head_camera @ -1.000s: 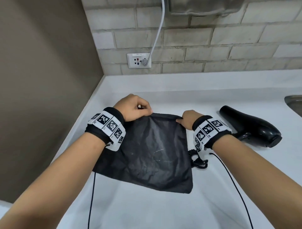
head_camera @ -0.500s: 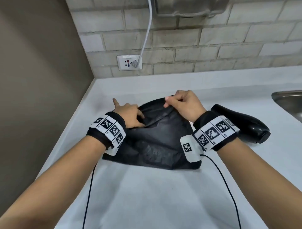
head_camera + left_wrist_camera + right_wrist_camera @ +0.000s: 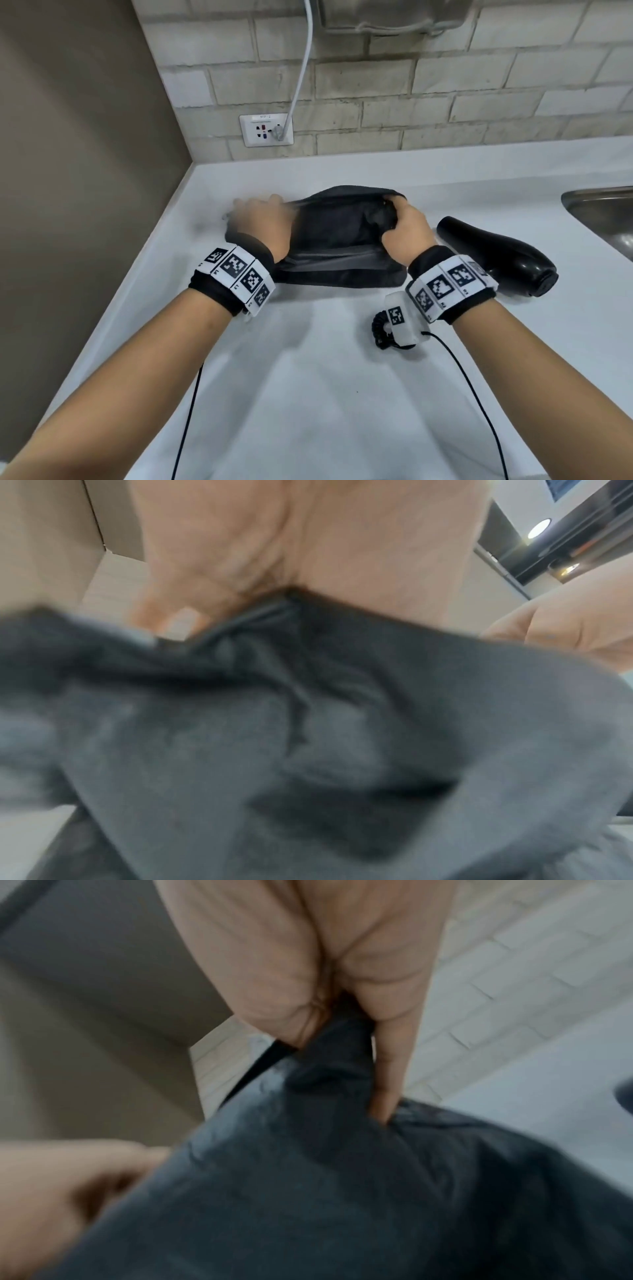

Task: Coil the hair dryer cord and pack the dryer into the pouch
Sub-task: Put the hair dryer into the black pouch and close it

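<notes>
A dark fabric pouch (image 3: pixel 337 240) lies on the white counter (image 3: pixel 325 394), its mouth pulled wide toward the wall. My left hand (image 3: pixel 262 219), blurred by motion, grips the left end of the rim (image 3: pixel 240 631). My right hand (image 3: pixel 402 224) pinches the right end of the rim (image 3: pixel 342 1069). The black hair dryer (image 3: pixel 496 260) lies on its side just right of my right wrist. Its coiled black cord (image 3: pixel 380 329) sits on the counter under that wrist, partly hidden.
A steel sink (image 3: pixel 603 216) is set into the counter at the far right. A wall socket (image 3: pixel 266 129) with a white cable plugged in is on the brick wall behind. A brown side wall (image 3: pixel 78 171) bounds the counter on the left.
The pouch, flat on the counter a second ago, has been lifted at its rim and its mouth stretched apart. My hands have moved away from each other, the left one still moving.
</notes>
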The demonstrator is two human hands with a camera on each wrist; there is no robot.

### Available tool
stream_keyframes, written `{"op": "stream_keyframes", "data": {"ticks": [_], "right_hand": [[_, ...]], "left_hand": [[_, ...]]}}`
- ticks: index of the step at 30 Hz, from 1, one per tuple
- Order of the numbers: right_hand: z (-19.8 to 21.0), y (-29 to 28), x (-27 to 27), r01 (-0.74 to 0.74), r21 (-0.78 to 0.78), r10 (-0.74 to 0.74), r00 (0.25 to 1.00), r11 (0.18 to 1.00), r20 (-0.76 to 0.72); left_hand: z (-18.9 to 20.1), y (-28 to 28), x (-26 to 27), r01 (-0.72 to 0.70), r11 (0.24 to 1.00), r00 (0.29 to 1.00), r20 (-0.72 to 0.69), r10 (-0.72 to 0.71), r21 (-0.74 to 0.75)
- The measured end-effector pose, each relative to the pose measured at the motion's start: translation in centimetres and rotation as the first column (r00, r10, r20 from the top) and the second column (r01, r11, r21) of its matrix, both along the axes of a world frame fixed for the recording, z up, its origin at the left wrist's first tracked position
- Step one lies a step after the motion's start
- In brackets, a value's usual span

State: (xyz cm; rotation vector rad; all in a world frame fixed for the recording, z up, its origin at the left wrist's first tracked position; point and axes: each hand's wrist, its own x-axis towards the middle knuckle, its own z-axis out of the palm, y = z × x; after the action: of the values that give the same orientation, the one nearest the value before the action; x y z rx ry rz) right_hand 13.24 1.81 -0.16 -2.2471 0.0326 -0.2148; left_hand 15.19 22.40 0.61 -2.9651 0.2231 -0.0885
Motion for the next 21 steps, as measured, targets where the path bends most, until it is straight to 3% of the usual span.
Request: {"op": "stream_keyframes", "data": {"ticks": [2, 4, 8, 10, 15, 17, 19, 21], "right_hand": [[-0.3, -0.5, 0.1, -0.006, 0.147, 0.000, 0.999, 0.989, 0.044], [-0.6, -0.8, -0.1, -0.013, 0.187, 0.003, 0.999, 0.982, 0.053], [-0.7, -1.1, -0.6, -0.035, 0.177, 0.032, 0.999, 0.984, 0.020], [-0.6, -1.1, -1.0, -0.061, 0.079, 0.061, 0.998, 0.995, 0.003], [-1.0, -1.0, -0.8, -0.031, -0.359, -0.001, 0.996, 0.933, -0.090], [-1.2, -0.8, -0.4, 0.014, -0.469, -0.069, 0.992, 0.883, -0.101], [-1.3, -0.6, 0.0, 0.031, -0.476, -0.105, 0.986, 0.879, -0.131], [-1.4, -0.9, 0.3, 0.058, -0.373, -0.121, 0.982, 0.926, -0.147]], "left_hand": [[-0.4, 0.4, 0.2, -0.092, 0.996, 0.994, -0.057, 0.091, -0.015], [-0.5, 0.9, 0.5, -0.139, 0.984, 0.988, -0.080, 0.130, -0.112], [-0.6, 1.4, 0.7, -0.125, 0.903, 0.990, 0.005, 0.139, -0.411], [-1.1, 1.4, 0.6, -0.123, 0.885, 0.990, 0.009, 0.142, -0.448], [-2.8, 0.9, 0.0, -0.233, 0.921, 0.972, -0.112, 0.208, -0.311], [-3.7, 0.5, -0.3, -0.175, 0.969, 0.982, -0.103, 0.158, -0.176], [-4.7, 0.1, -0.4, -0.090, 0.996, 0.992, -0.093, 0.088, -0.024], [-5.5, 0.0, -0.1, -0.070, 0.995, 0.989, -0.135, 0.060, -0.074]]}}
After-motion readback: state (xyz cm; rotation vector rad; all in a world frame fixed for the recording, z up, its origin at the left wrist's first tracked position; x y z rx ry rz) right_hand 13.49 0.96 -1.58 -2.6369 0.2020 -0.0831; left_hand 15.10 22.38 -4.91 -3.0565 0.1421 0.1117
